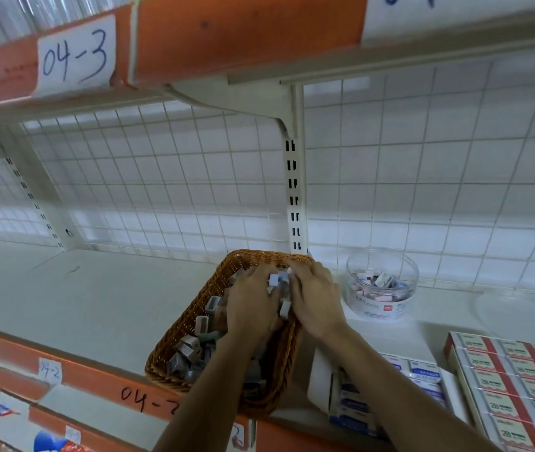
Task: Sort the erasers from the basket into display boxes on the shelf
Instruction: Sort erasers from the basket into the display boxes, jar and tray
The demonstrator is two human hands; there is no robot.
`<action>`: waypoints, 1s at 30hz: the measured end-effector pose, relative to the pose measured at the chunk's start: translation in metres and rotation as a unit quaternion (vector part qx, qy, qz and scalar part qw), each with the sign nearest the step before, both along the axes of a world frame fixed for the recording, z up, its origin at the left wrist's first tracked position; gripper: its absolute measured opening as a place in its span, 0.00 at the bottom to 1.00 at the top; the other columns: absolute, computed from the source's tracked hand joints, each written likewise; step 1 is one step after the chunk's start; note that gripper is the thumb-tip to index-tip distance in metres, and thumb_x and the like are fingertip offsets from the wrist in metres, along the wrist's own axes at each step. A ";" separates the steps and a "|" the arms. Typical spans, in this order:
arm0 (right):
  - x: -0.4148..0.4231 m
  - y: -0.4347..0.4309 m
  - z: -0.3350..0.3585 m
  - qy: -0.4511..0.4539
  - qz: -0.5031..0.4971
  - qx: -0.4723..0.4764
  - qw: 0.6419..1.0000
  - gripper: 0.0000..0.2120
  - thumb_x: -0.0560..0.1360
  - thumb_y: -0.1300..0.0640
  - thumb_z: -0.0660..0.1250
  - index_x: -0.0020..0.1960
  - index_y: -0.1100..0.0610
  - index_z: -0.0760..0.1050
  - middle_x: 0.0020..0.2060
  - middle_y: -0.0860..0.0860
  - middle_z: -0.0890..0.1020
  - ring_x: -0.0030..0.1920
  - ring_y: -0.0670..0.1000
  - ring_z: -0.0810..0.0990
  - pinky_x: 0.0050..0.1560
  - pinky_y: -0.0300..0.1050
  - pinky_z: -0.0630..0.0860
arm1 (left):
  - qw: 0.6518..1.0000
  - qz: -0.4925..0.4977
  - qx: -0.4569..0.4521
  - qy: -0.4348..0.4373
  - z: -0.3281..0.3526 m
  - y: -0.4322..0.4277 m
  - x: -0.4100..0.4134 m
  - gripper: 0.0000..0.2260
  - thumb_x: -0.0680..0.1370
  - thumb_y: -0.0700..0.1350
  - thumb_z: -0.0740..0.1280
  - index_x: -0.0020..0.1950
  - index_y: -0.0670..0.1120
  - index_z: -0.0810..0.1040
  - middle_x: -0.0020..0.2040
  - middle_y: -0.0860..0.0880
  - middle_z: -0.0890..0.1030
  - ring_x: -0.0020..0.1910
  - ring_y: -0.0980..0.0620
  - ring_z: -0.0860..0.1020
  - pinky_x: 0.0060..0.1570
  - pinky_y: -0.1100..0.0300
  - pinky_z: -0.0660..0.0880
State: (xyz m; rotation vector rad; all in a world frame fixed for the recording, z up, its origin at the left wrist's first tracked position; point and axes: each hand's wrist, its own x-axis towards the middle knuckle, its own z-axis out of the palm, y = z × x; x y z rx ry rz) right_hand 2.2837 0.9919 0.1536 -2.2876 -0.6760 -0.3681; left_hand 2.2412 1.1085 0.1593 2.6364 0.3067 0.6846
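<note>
A brown wicker basket (174,340) stands on the white shelf, holding several grey and white erasers (191,349). Both hands are inside its far end. My left hand (251,305) and my right hand (316,298) face each other with curled fingers and hold a small cluster of erasers (277,282) between them. A white display box (321,376) with blue-labelled erasers sits right of the basket. Beside that, a red-and-white display box (507,383) shows rows of packs.
A clear round tub (381,285) with small pink and blue erasers stands behind the boxes, with a clear lid (517,313) lying to its right. A wire-grid back panel and an upper shelf labelled 04-3 enclose the bay. The shelf's front edge is orange.
</note>
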 end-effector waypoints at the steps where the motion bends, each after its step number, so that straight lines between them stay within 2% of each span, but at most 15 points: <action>1: 0.000 -0.007 0.000 -0.001 0.011 0.017 1.000 0.18 0.80 0.54 0.51 0.69 0.49 0.67 0.53 0.54 0.73 0.56 0.54 0.70 0.58 0.51 0.69 | 1.000 -0.005 -0.004 -0.002 0.004 -0.003 0.000 0.10 0.78 0.46 0.65 0.58 0.49 0.76 0.53 0.53 0.78 0.49 0.56 0.74 0.49 0.65 0.69; 3: 0.000 -0.023 0.000 0.002 0.021 0.039 0.999 0.18 0.80 0.57 0.54 0.68 0.52 0.69 0.48 0.55 0.73 0.53 0.54 0.71 0.55 0.48 0.70 | 0.999 -0.018 -0.025 -0.015 0.013 -0.011 0.003 0.10 0.77 0.46 0.66 0.58 0.49 0.76 0.52 0.53 0.79 0.48 0.57 0.76 0.48 0.66 0.70; 6: 0.000 -0.049 0.005 0.015 0.010 0.093 0.996 0.18 0.75 0.64 0.63 0.65 0.56 0.73 0.51 0.54 0.77 0.52 0.53 0.74 0.54 0.42 0.70 | 0.995 -0.046 -0.085 -0.038 0.025 -0.032 0.009 0.08 0.76 0.45 0.68 0.55 0.49 0.78 0.47 0.55 0.80 0.45 0.57 0.78 0.44 0.67 0.73; 10: -0.004 -0.085 0.010 0.040 -0.020 0.127 0.991 0.12 0.72 0.66 0.67 0.55 0.58 0.78 0.50 0.52 0.80 0.47 0.49 0.77 0.48 0.35 0.71 | 0.984 -0.096 -0.139 -0.060 0.032 -0.065 0.024 0.10 0.74 0.40 0.69 0.56 0.45 0.79 0.50 0.49 0.83 0.45 0.53 0.81 0.50 0.59 0.77; 12: -0.009 -0.103 0.010 0.035 -0.036 0.130 0.990 0.11 0.72 0.65 0.68 0.52 0.56 0.79 0.48 0.50 0.81 0.43 0.47 0.77 0.46 0.35 0.73 | 0.979 -0.112 -0.161 -0.055 0.032 -0.081 0.032 0.11 0.74 0.39 0.69 0.57 0.45 0.78 0.52 0.49 0.82 0.48 0.52 0.81 0.52 0.58 0.76; 14: -0.015 -0.119 0.008 0.033 -0.053 0.127 0.990 0.11 0.71 0.65 0.69 0.52 0.55 0.79 0.48 0.49 0.81 0.43 0.47 0.78 0.47 0.40 0.75 | 0.975 -0.131 -0.172 -0.049 0.029 -0.094 0.041 0.12 0.74 0.39 0.68 0.58 0.45 0.78 0.54 0.49 0.82 0.49 0.52 0.81 0.52 0.58 0.76; 16: -0.021 -0.133 0.007 0.031 -0.064 0.115 0.991 0.11 0.71 0.65 0.69 0.52 0.55 0.80 0.47 0.49 0.79 0.45 0.49 0.78 0.49 0.43 0.76 | 0.971 -0.149 -0.184 -0.042 0.027 -0.104 0.049 0.13 0.75 0.38 0.68 0.59 0.46 0.77 0.55 0.49 0.82 0.50 0.53 0.81 0.51 0.61 0.76; 19: -0.027 -0.149 0.006 0.023 -0.078 0.093 0.992 0.11 0.71 0.63 0.70 0.52 0.54 0.81 0.46 0.49 0.76 0.49 0.51 0.77 0.51 0.43 0.74 | 0.964 -0.173 -0.200 -0.017 0.023 -0.113 0.055 0.17 0.76 0.38 0.67 0.64 0.48 0.75 0.59 0.50 0.79 0.48 0.57 0.80 0.44 0.74 0.73; 20: -0.029 -0.153 0.007 0.026 -0.079 0.079 0.993 0.11 0.71 0.62 0.70 0.52 0.53 0.81 0.47 0.49 0.77 0.50 0.51 0.76 0.52 0.42 0.73 | 0.964 -0.179 -0.198 -0.007 0.023 -0.115 0.055 0.18 0.76 0.38 0.67 0.65 0.49 0.74 0.60 0.50 0.78 0.47 0.58 0.79 0.42 0.76 0.72; 23: -0.037 -0.161 0.010 0.049 -0.063 0.028 0.996 0.11 0.73 0.59 0.69 0.55 0.52 0.80 0.52 0.48 0.78 0.51 0.48 0.75 0.50 0.33 0.66 | 0.962 -0.205 -0.177 0.029 0.022 -0.114 0.051 0.17 0.76 0.36 0.67 0.63 0.49 0.77 0.60 0.49 0.79 0.48 0.58 0.78 0.46 0.73 0.72; 26: -0.046 -0.163 0.010 0.049 -0.038 -0.016 0.998 0.11 0.73 0.56 0.69 0.55 0.50 0.80 0.53 0.48 0.79 0.45 0.44 0.75 0.43 0.25 0.63 | 0.964 -0.247 -0.074 0.061 0.025 -0.109 0.040 0.12 0.75 0.39 0.67 0.57 0.49 0.80 0.57 0.52 0.80 0.51 0.60 0.76 0.48 0.76 0.68; 28: -0.053 -0.163 0.009 0.052 -0.027 -0.035 0.998 0.11 0.73 0.57 0.69 0.55 0.50 0.80 0.53 0.47 0.78 0.44 0.41 0.73 0.44 0.23 0.64 | 0.969 -0.244 -0.007 0.037 0.027 -0.104 0.031 0.10 0.75 0.41 0.68 0.56 0.50 0.81 0.55 0.53 0.80 0.53 0.58 0.75 0.53 0.68 0.68; 30: -0.060 -0.163 0.010 0.055 -0.012 -0.067 0.996 0.11 0.74 0.56 0.68 0.55 0.50 0.79 0.53 0.46 0.77 0.46 0.41 0.73 0.47 0.27 0.65 | 0.965 -0.256 0.002 0.052 0.031 -0.098 0.021 0.10 0.76 0.42 0.67 0.56 0.51 0.81 0.54 0.54 0.80 0.52 0.58 0.76 0.54 0.65 0.71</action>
